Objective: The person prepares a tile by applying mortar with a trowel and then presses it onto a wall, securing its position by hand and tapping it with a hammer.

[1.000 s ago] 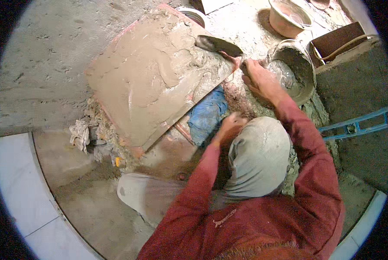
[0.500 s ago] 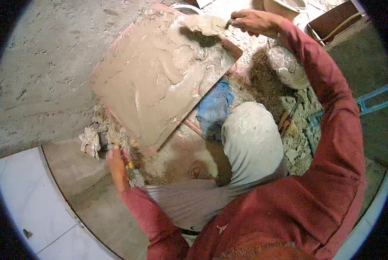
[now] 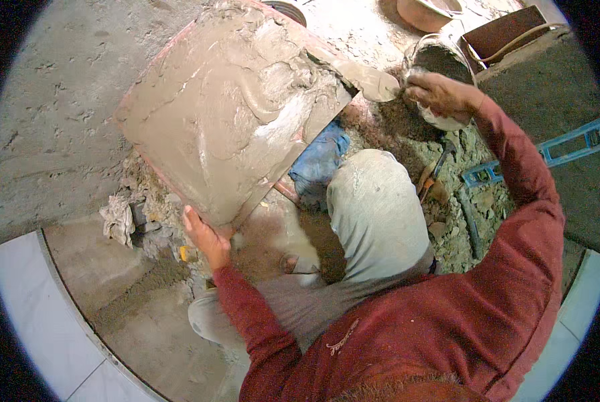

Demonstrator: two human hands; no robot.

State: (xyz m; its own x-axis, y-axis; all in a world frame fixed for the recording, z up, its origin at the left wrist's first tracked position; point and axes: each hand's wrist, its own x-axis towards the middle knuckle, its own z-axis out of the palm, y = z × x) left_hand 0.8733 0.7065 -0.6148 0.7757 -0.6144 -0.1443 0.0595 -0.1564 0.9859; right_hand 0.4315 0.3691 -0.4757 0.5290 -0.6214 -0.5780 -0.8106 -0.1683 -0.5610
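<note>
A large square tile lies tilted face down in front of me, its back coated with wet grey mortar. My left hand grips its near corner. My right hand holds a trowel whose blade, loaded with mortar, sits at the tile's right edge. Just behind that hand is a round pan of mortar. My bent knee in grey trousers is between the two arms.
A blue cloth lies under the tile's right edge. Rubble and a hammer-like tool lie right of my knee. A blue spirit level is at right. White floor tiles sit lower left. An orange basin stands at the back.
My left hand moved from the blue cloth to the tile's near corner. My right hand swept the trowel across the mortar and back to the tile's right edge by the pan.
</note>
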